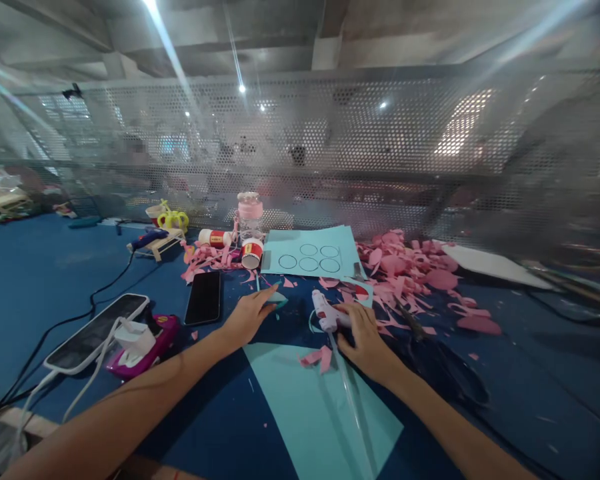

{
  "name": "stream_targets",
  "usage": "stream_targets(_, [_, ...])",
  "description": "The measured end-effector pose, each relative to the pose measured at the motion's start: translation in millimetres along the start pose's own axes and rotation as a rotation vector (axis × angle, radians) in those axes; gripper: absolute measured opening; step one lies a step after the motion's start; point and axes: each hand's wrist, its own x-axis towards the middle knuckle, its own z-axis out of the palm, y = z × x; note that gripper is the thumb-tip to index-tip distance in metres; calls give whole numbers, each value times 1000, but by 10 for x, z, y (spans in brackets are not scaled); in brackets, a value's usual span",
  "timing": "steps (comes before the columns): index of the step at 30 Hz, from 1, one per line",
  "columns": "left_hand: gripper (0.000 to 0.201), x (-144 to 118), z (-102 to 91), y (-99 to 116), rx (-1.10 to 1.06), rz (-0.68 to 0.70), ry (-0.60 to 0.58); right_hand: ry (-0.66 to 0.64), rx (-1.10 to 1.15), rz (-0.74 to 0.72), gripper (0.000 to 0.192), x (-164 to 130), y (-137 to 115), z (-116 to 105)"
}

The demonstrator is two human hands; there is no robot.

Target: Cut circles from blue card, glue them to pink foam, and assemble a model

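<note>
right hand (364, 333) curls around the white glue gun (326, 312) on the blue table (55, 267), just above the teal sheet's (320, 407) top edge. left hand (247, 315) pinches a small teal paper piece (278, 297). pink scraps (410, 267) crowd the right; the table's left side lies more open beyond the phone (203, 297).

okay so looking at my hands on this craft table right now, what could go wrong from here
1. Your right hand rests on the white glue gun; if it is hot, its tip could burn your fingers or scorch the light blue sheet.
2. Its cord trails across that sheet and might drag it.
3. Your left hand pins a small blue piece close to the gun, so glue could reach it.
</note>
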Motion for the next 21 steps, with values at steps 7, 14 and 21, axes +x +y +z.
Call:
stream_targets(7, [67, -32, 46, -30, 55, -75, -96, -38, 57, -23, 35, 81, 129, -19])
stream_targets(14, [71, -65, 63, -75, -10, 33, -226, -26, 44, 2, 34, 75, 127, -14])
stream_targets(21, [68, -31, 67, -35, 13, 5, -162, -21, 75, 20, 36, 49, 107, -51])
